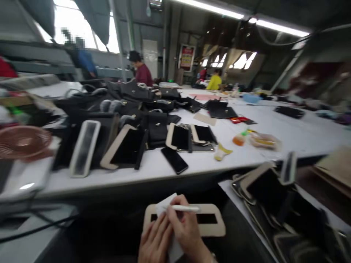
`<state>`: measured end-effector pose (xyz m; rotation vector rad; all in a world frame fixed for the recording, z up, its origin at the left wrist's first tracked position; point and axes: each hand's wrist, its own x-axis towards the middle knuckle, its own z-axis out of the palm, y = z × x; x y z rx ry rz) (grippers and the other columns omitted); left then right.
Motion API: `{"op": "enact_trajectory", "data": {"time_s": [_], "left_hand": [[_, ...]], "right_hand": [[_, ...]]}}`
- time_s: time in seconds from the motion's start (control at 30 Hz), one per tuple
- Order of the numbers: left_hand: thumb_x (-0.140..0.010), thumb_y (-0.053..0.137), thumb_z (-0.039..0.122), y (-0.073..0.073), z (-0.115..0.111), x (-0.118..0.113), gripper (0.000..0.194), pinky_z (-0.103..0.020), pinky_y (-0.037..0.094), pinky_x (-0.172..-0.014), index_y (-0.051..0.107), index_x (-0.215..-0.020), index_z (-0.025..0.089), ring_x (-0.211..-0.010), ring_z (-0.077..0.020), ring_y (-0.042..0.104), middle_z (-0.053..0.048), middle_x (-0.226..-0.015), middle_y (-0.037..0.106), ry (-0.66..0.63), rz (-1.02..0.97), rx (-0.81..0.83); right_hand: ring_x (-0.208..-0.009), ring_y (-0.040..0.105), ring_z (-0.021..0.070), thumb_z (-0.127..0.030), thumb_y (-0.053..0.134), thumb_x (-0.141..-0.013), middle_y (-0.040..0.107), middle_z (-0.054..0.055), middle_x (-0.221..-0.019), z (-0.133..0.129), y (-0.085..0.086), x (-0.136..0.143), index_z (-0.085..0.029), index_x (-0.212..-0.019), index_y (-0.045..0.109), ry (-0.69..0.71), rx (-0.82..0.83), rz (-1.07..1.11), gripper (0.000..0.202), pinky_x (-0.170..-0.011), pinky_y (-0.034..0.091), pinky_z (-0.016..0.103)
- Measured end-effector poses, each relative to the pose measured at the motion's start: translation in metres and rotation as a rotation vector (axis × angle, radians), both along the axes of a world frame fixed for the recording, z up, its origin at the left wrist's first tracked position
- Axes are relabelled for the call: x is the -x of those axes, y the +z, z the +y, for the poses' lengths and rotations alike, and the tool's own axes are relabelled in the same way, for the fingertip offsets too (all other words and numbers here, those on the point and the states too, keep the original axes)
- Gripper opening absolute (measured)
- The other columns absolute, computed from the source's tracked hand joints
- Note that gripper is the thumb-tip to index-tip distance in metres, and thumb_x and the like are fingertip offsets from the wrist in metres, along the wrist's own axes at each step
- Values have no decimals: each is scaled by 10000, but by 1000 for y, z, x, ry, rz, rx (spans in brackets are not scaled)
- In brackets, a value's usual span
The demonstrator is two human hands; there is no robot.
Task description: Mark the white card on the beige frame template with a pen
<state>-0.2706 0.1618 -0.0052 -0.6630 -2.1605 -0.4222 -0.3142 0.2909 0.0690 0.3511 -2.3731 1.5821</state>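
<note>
You've got a flat beige frame panel (211, 223) with a dark slot cut through it, lying low in front of you, just this side of the long white counter (274, 128). It looks to be stiff board or leather-backed card: light, rigid enough to lift by one edge, but thin, so I'd judge it would crease if you bent it. Best hold is probably the long rim, clear of the slot.

Your left hand (155, 241) lies flat at the panel's left end, over a white slip (167, 204) that seems soft and light as paper. Your right hand (186, 230) has its fingers (178, 215) pinched shut round a slim white pen (183, 208), tip pointing right across the panel's top rim. That pen looks smooth, so likely slippery.

Beyond the panel, on the counter, black handbags (131, 98) are heaped, with more framed pieces (123, 146) propped against them and a dark phone (174, 160) lying flat. To the panel's right, a stack of similar frames (263, 186) leans close and crowds that side. Far left of it sits a pink fan (23, 140). Other workers (142, 71) stand well beyond.
</note>
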Motion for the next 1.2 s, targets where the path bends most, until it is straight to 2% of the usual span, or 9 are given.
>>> {"op": "enact_trajectory", "data": {"time_s": [0.07, 0.17, 0.3, 0.47, 0.53, 0.7, 0.97, 1.2], "left_hand": [[-975, 315, 185, 6, 6, 1, 415, -288, 346, -1015, 626, -1246, 137, -1233, -171, 544, -33, -1309, 610, 33, 1, 15], [-1018, 237, 179, 16, 16, 6, 454, -294, 352, -987, 668, -1148, 124, -1180, -167, 577, -39, -1209, 668, 95, 105, -166], [-1026, 316, 179, 22, 16, 4, 377, -278, 374, -966, 661, -1155, 98, -1176, -169, 586, -60, -1233, 654, 59, 24, -39], [-1038, 299, 180, 4, 25, 11, 396, -267, 340, -1039, 688, -1060, 111, -1164, -159, 595, -74, -1139, 693, 79, 133, -299], [-1036, 288, 179, -3, 30, 14, 411, -269, 324, -1063, 695, -1042, 120, -1168, -160, 594, -80, -1110, 701, 95, 183, -333], [-1033, 318, 174, -5, 29, 13, 379, -245, 296, -1097, 693, -1046, 124, -1174, -138, 589, -72, -1107, 702, 87, 130, -283], [-1028, 299, 169, -14, 34, 18, 396, -247, 298, -1110, 694, -1032, 140, -1158, -134, 600, -64, -1080, 708, 105, 196, -359], [-1031, 341, 146, 2, 18, 4, 351, -250, 320, -1072, 673, -1144, 140, -1184, -145, 586, -61, -1191, 674, 69, -4, -157]], "right_hand": [[-614, 594, 126, -376, 481, -932, 584, -21, -699, 5, -10, 3, -220, -853, 538, 59, 17, -48, 184, -580, 506, 219], [-623, 582, 106, -356, 484, -945, 576, -29, -727, 11, -16, 2, -216, -889, 538, 84, -41, -46, 160, -597, 490, 203], [-589, 587, 95, -325, 473, -949, 584, -36, -693, 8, -11, -2, -221, -862, 533, 95, -143, 66, 149, -571, 477, 194], [-617, 608, 87, -293, 481, -949, 610, -45, -709, 4, -10, 0, -236, -879, 545, 110, -185, 101, 110, -607, 473, 190], [-628, 602, 89, -301, 482, -952, 605, -47, -714, 5, -15, 0, -240, -880, 543, 105, -191, 65, 112, -619, 461, 198], [-621, 581, 95, -324, 462, -960, 593, -38, -713, 8, -26, 0, -239, -879, 540, 119, -177, 45, 141, -608, 442, 216], [-650, 565, 105, -358, 449, -960, 567, -37, -720, 6, -20, -3, -248, -864, 531, 102, -154, -58, 168, -657, 432, 237], [-618, 568, 90, -289, 469, -953, 571, -44, -709, 10, -26, 3, -251, -869, 531, 121, -183, 105, 111, -610, 439, 203]]}}
